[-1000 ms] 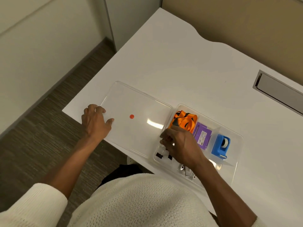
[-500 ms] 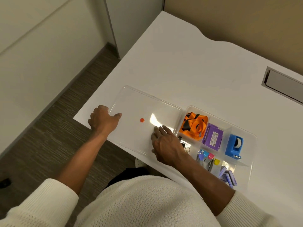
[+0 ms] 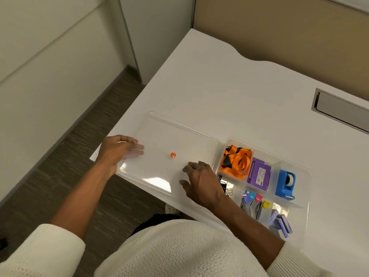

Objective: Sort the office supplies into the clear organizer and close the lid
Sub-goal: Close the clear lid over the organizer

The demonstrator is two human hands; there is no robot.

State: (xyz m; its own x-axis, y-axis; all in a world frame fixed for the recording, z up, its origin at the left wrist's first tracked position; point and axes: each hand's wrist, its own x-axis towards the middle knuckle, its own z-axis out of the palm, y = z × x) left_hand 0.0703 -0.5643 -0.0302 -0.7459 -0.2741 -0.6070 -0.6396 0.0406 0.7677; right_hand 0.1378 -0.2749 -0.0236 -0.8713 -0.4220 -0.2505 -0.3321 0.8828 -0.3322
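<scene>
The clear lid point(image 3: 175, 144) lies open and flat on the white tabletop point(image 3: 229, 92), between the two hands. The left hand point(image 3: 117, 150) grips its left edge, with the fingers seen through the plastic. The right hand point(image 3: 201, 180) rests flat and spread on its right part. Just right of this hand stands the organizer point(image 3: 305, 176) with an orange lanyard point(image 3: 235, 160), a purple box point(image 3: 259, 174) and a blue tape dispenser point(image 3: 285, 184).

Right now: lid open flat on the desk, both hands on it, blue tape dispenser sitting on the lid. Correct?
Not quite. The head view shows the blue tape dispenser in a compartment of the clear organizer, not on the lid. The lid lies open flat, with the left hand and right hand on it.
</scene>
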